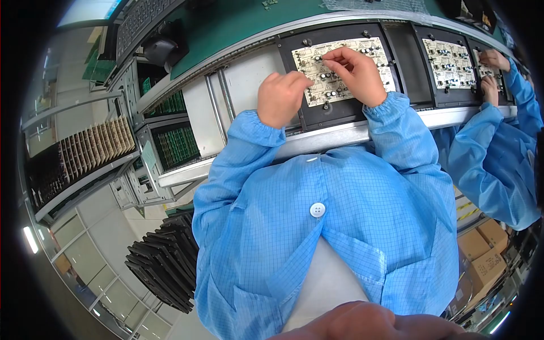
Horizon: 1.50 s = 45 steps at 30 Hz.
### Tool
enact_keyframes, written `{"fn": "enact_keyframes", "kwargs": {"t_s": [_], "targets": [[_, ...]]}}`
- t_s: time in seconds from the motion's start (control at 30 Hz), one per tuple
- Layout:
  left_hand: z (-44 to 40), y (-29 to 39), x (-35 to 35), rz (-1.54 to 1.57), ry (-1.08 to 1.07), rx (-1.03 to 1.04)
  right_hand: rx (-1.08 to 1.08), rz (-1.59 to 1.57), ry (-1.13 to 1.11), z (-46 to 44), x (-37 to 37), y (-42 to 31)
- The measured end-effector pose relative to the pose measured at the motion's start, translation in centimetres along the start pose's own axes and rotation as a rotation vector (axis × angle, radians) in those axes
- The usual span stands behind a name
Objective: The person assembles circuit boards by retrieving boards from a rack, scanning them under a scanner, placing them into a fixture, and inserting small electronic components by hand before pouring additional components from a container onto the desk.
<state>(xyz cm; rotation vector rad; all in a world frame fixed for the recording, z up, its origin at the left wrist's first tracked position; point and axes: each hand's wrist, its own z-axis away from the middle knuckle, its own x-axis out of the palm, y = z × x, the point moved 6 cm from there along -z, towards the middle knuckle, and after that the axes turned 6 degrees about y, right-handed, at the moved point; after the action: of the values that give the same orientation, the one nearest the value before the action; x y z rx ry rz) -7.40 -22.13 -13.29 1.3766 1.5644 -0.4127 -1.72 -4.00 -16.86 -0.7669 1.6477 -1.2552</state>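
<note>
A pale circuit board panel [371, 51] lies in a black carrier frame [288, 50] on the rail in front of me. Small black capacitors and other parts stand on it. My left hand [281, 97] is closed at the panel's left edge, fingers curled and the fingertips by the board; what they hold, if anything, is hidden. Over the middle of the same panel, my right hand [358, 75] pinches with thumb and index finger close together near a capacitor. Anything between those fingertips is too small to name.
To the right, another populated panel [450, 65] sits in its own carrier. Farther along, a co-worker's hands [492, 71] work over a board. Racks of green boards [177, 144] and stacked black carriers [164, 263] are at left. Cardboard boxes [484, 255] stand lower right.
</note>
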Motion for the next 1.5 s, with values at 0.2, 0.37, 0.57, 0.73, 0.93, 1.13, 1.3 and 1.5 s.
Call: {"fn": "enact_keyframes", "kwargs": {"t_s": [0.2, 0.37, 0.57, 0.73, 0.93, 1.13, 1.3, 1.5], "targets": [[-0.7, -0.1, -1.0, -0.062, -0.034, -0.068, 0.005, 0.005, 0.014, 0.0, -0.1, 0.0], [-0.4, -0.9, -1.0, -0.280, 0.014, -0.073, -0.064, 0.108, -0.002, 1.5, -0.1, -2.2], [0.5, -2.0, -1.2, -0.194, 0.060, -0.154, -0.393, 0.427, -0.135, 4.3, 1.8, -4.9], [3.5, -3.3, -7.7, -0.249, 0.160, -0.263, -0.458, 0.569, -0.174, 4.6, 2.0, -5.2], [13.9, -5.6, -17.8, -0.481, 0.337, -0.566, -0.488, 0.622, -0.181, 4.6, 2.2, -5.1], [23.7, -4.5, -23.8, -0.614, 0.504, -0.789, -0.488, 0.629, -0.204, 4.6, 2.5, -5.7], [25.4, -2.5, -25.8, -0.632, 0.558, -0.794, -0.533, 0.670, -0.189, 4.7, 2.0, -5.4], [25.2, -1.8, -25.3, -0.724, 0.576, -0.814, -0.568, 0.568, -0.273, 4.1, 1.6, -3.7]]}}
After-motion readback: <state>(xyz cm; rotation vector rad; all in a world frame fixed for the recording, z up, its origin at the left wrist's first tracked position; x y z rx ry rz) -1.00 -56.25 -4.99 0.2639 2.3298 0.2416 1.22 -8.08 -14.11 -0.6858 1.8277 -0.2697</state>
